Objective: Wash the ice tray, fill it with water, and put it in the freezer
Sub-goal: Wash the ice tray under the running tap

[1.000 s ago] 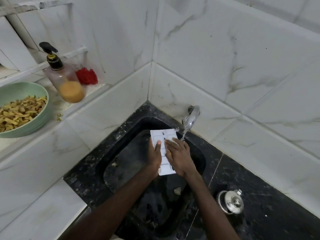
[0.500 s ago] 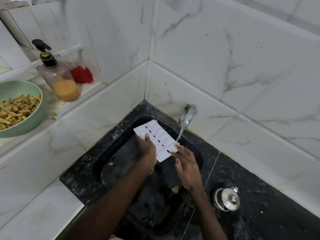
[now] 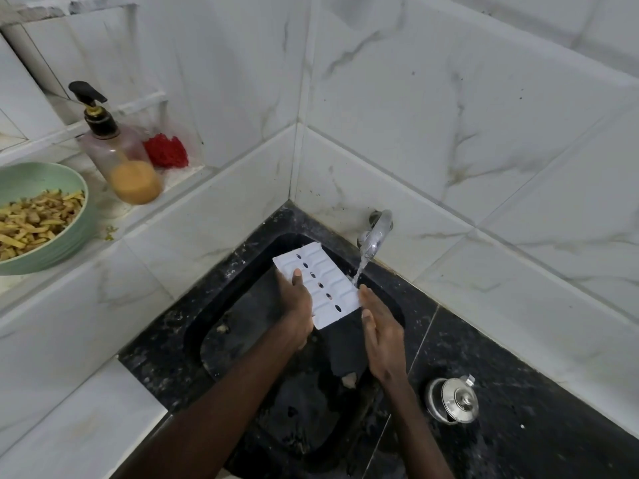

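A white ice tray (image 3: 320,283) with a row of dark oval holes is held tilted over the black sink (image 3: 242,340). My left hand (image 3: 295,305) grips its left long edge, thumb on top. My right hand (image 3: 382,335) is beside the tray's lower right corner, fingers straight, its fingertips at the tray's edge. Water runs from the metal tap (image 3: 375,233) and lands on the tray's right edge near those fingertips.
A soap pump bottle (image 3: 117,157) with orange liquid, a red scrubber (image 3: 166,150) and a green bowl (image 3: 77,216) of yellow peels sit on the left ledge. A small steel lidded pot (image 3: 453,401) stands on the black counter at right.
The tray has been turned from upright to diagonal under the stream. My right hand has come off its face and now sits at its lower right corner.
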Demonstrator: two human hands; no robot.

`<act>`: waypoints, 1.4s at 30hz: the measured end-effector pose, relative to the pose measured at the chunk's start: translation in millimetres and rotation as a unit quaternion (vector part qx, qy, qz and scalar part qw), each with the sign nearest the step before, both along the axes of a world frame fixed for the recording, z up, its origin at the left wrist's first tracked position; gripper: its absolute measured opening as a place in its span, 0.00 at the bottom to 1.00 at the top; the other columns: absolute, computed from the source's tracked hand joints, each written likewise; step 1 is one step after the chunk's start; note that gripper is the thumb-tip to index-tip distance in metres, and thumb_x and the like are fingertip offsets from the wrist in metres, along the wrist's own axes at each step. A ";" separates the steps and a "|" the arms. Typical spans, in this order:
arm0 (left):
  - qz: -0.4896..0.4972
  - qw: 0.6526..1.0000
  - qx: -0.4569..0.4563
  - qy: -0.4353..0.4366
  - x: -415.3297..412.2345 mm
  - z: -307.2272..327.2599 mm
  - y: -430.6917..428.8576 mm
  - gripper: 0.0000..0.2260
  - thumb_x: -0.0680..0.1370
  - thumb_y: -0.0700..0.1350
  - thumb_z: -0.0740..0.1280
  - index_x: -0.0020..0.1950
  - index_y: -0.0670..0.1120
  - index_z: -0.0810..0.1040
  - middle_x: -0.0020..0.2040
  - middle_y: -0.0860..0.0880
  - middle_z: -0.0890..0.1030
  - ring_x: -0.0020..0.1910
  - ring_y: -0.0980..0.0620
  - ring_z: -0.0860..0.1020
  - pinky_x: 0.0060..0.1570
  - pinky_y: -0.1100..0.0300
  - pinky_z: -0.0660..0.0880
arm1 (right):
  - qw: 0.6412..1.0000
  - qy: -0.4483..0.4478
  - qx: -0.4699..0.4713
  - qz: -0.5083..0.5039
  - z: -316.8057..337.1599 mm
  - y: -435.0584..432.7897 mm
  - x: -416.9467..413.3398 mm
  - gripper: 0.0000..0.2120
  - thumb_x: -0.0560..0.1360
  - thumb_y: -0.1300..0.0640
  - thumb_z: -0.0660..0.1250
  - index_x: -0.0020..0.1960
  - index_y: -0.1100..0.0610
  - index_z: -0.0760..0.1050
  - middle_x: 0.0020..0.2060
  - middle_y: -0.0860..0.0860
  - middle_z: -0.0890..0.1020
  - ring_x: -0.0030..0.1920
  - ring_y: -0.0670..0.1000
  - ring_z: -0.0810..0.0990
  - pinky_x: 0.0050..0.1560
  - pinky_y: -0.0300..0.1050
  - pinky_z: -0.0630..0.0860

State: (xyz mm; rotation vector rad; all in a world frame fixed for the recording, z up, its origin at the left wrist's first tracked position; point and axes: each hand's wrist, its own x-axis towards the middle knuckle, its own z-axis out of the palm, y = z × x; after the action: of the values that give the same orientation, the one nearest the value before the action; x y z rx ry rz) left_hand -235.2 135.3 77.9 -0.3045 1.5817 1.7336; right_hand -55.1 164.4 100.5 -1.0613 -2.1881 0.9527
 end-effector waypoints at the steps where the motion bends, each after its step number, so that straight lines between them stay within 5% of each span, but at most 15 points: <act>1: -0.006 1.000 0.003 -0.001 2.6 0.4 -0.3 0.23 0.88 0.48 0.57 0.83 0.58 0.57 0.68 0.52 0.78 0.57 0.48 0.82 0.57 0.45 0.81 | 0.998 -0.049 0.017 0.036 -2.6 1.0 -1.1 0.21 0.87 0.50 0.55 0.78 0.51 0.69 0.78 0.43 0.69 0.79 0.41 0.64 0.79 0.41 0.59; 6: -0.044 0.999 -0.019 0.019 16.7 -4.2 -5.3 0.24 0.88 0.49 0.58 0.83 0.57 0.56 0.70 0.48 0.78 0.59 0.45 0.82 0.59 0.41 0.81 | 0.960 -0.232 0.090 0.126 -10.3 19.2 -5.0 0.24 0.89 0.45 0.46 0.83 0.47 0.54 0.82 0.41 0.55 0.82 0.41 0.42 0.84 0.51 0.43; 9: -0.063 0.997 -0.031 0.028 26.7 -6.3 -7.6 0.24 0.88 0.49 0.58 0.83 0.55 0.56 0.70 0.47 0.78 0.53 0.48 0.83 0.48 0.49 0.82 | 0.936 -0.302 0.096 0.155 -9.8 28.3 -11.9 0.26 0.88 0.41 0.42 0.84 0.45 0.48 0.83 0.40 0.50 0.82 0.43 0.38 0.83 0.54 0.40; 12: -0.072 0.995 -0.041 0.064 22.0 0.0 -7.0 0.24 0.88 0.49 0.58 0.83 0.54 0.57 0.65 0.50 0.79 0.44 0.53 0.83 0.38 0.55 0.81 | 0.933 -0.302 0.095 0.171 -3.8 31.4 -15.4 0.26 0.87 0.40 0.42 0.84 0.43 0.46 0.82 0.39 0.48 0.83 0.44 0.38 0.83 0.52 0.39; 17: -0.064 0.994 -0.042 0.073 1.6 0.5 -4.8 0.24 0.87 0.51 0.58 0.83 0.57 0.57 0.70 0.45 0.79 0.57 0.44 0.84 0.56 0.39 0.82 | 0.931 -0.288 0.100 0.203 5.9 37.7 -0.8 0.24 0.88 0.41 0.44 0.83 0.42 0.49 0.81 0.37 0.49 0.82 0.41 0.38 0.81 0.47 0.35; 24: -0.127 0.990 -0.033 0.050 27.8 -7.5 -3.4 0.21 0.87 0.48 0.59 0.81 0.52 0.63 0.64 0.44 0.81 0.46 0.52 0.83 0.39 0.55 0.80 | 0.901 -0.370 0.032 0.222 0.6 46.7 -5.1 0.32 0.84 0.34 0.40 0.83 0.46 0.37 0.81 0.41 0.39 0.81 0.47 0.30 0.82 0.54 0.34; 31: -0.175 0.984 -0.005 0.035 35.0 -13.2 -5.1 0.19 0.87 0.49 0.60 0.79 0.53 0.67 0.65 0.44 0.81 0.55 0.47 0.84 0.51 0.49 0.83 | 0.904 -0.381 0.009 0.192 1.8 61.3 -10.5 0.32 0.85 0.35 0.42 0.84 0.48 0.41 0.82 0.41 0.40 0.81 0.48 0.30 0.81 0.57 0.33; 35: -0.180 0.981 0.023 0.066 41.8 -11.9 -5.9 0.17 0.87 0.46 0.60 0.76 0.49 0.71 0.64 0.47 0.82 0.52 0.55 0.83 0.44 0.61 0.80 | 0.887 -0.400 0.047 0.226 -1.7 50.2 -20.8 0.33 0.85 0.36 0.41 0.84 0.50 0.39 0.81 0.43 0.37 0.81 0.50 0.30 0.82 0.59 0.35; 40: -0.187 0.980 0.014 0.061 25.7 -7.2 -6.3 0.16 0.87 0.47 0.60 0.75 0.51 0.71 0.59 0.48 0.83 0.51 0.52 0.84 0.39 0.61 0.80 | 0.903 -0.376 0.049 0.203 -4.3 55.1 -18.5 0.32 0.86 0.37 0.42 0.84 0.50 0.38 0.82 0.43 0.39 0.82 0.46 0.34 0.81 0.56 0.34; 42: -0.222 0.972 0.009 0.071 36.9 -11.3 -5.6 0.18 0.87 0.48 0.60 0.78 0.51 0.70 0.63 0.46 0.82 0.55 0.50 0.84 0.44 0.58 0.81 | 0.908 -0.385 0.033 0.159 -9.0 64.9 -25.2 0.33 0.85 0.37 0.41 0.84 0.52 0.38 0.81 0.44 0.38 0.82 0.47 0.34 0.81 0.55 0.34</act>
State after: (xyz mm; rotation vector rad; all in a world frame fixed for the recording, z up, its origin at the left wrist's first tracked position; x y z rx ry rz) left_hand -198.3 129.7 66.6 0.1774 1.5866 1.4408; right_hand -80.3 229.3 91.5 -1.2057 -3.0912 0.6254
